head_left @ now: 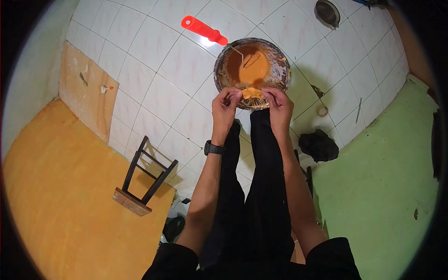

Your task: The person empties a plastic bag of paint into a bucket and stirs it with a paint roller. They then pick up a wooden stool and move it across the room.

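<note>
Wears a black watch [213, 148] on the left wrist; has a crumpled black bag [318, 145] by the right edge of the tiled floor [158, 105]. Pinches the left end of a thin orange scrap [252, 93] between thumb and fingertips of the left hand [226, 105], the right end likewise with the right hand [279, 105] — thumbs and fingertips nearly together. Holds it over the near side of a smeared bucket [285, 80]. Has orange paint [257, 72] beyond it, with a red-handled roller frame [204, 30] slanting across the far-left rim — and a metal pan [327, 14] toward the floor's far-right corner.
</note>
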`<state>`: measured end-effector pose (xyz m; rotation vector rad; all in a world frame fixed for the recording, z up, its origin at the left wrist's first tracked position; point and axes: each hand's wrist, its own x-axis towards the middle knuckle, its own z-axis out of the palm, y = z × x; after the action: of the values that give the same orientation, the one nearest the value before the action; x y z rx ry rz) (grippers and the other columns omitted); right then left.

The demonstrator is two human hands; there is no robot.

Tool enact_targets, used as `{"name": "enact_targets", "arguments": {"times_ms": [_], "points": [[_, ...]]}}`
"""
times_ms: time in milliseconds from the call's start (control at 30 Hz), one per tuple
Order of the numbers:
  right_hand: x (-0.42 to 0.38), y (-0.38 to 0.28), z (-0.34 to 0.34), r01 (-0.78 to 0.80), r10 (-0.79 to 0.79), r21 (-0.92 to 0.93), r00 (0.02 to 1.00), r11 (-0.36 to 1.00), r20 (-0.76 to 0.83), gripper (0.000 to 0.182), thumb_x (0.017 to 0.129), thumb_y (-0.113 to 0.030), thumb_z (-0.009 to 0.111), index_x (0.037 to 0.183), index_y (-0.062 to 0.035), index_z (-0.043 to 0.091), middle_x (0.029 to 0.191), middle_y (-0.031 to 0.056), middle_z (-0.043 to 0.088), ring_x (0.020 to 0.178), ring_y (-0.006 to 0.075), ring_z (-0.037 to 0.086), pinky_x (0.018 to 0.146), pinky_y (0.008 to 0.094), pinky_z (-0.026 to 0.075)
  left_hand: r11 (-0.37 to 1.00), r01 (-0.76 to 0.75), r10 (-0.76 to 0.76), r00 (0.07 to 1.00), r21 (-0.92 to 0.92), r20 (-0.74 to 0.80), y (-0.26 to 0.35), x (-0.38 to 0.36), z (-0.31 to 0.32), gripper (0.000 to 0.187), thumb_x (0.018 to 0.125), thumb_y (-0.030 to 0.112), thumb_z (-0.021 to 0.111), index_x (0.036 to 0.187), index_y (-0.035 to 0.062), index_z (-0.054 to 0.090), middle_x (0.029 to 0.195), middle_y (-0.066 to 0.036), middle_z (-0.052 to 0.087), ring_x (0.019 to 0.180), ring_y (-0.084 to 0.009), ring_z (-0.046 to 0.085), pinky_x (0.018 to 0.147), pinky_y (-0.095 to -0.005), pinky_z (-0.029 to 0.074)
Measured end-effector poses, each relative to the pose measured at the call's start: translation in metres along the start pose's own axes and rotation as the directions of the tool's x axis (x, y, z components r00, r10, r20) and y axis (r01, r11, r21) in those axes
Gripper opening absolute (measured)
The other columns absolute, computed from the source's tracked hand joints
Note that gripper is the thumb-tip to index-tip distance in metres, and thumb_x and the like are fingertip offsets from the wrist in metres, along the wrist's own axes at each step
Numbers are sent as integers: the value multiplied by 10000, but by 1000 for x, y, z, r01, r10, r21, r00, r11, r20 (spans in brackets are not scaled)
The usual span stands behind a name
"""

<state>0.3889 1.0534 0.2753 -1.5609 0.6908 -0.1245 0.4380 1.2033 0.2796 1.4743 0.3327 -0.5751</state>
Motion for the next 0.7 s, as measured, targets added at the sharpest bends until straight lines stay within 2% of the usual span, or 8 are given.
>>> {"name": "enact_targets", "arguments": {"times_ms": [167,233,300,400,533,567,600,700], "points": [[8,-2,-3,16,-12,-60,999,998,53,91,863,2,600,937,51,621,898,91,655,808,117,616,733,233,483,992,-77,79,997,96,-17,8,-1,2,105,906,96,607,946,0,591,849,-17,625,793,-74,580,737,-218,469],[8,-2,-2,-61,62,-16,996,998,69,90,876,-16,594,939,44,619,887,70,647,806,120,610,740,231,473,990,-72,74,997,125,-17,9,-1,1,133,911,125,609,947,-1,585,870,-18,622,815,-90,594,747,-234,472],[10,-1,0,-78,74,31,993,997,92,122,866,-14,610,979,32,612,904,67,640,819,122,608,753,231,473,980,-101,110,993,174,-46,6,0,0,92,905,94,609,944,13,595,734,12,585,634,-27,480,573,-186,392],[10,-2,3,-117,100,119,985,986,139,229,840,-6,645,1061,8,586,952,65,622,854,121,602,778,231,476,977,-85,97,994,197,-53,8,-2,0,96,902,96,614,944,13,593,717,22,577,602,-20,446,541,-182,358],[10,5,5,-148,100,216,971,965,218,350,796,21,688,1113,-11,543,1036,80,594,902,116,593,804,233,482,981,-96,106,993,168,-49,16,-7,3,99,904,99,612,950,15,591,712,25,574,625,-21,468,558,-181,369],[8,6,7,-149,100,218,971,964,219,350,796,21,688,1113,-11,543,1036,80,594,902,116,593,804,233,482,988,-66,69,997,139,-18,18,-8,2,139,914,129,605,972,5,581,797,3,584,705,-52,524,644,-209,430],[6,8,9,-136,105,222,984,966,145,303,802,27,676,1075,-3,548,1013,78,602,894,115,596,803,232,480,993,-33,32,999,110,15,19,-9,2,179,924,158,598,994,-4,571,882,-19,593,784,-82,579,730,-237,490],[4,8,10,-97,92,205,995,974,34,224,816,40,654,1013,10,552,964,75,613,878,115,601,803,229,476,995,-84,82,996,60,44,20,-10,4,189,932,160,584,1019,-6,559,902,-24,581,796,-90,585,739,-250,507]]}}
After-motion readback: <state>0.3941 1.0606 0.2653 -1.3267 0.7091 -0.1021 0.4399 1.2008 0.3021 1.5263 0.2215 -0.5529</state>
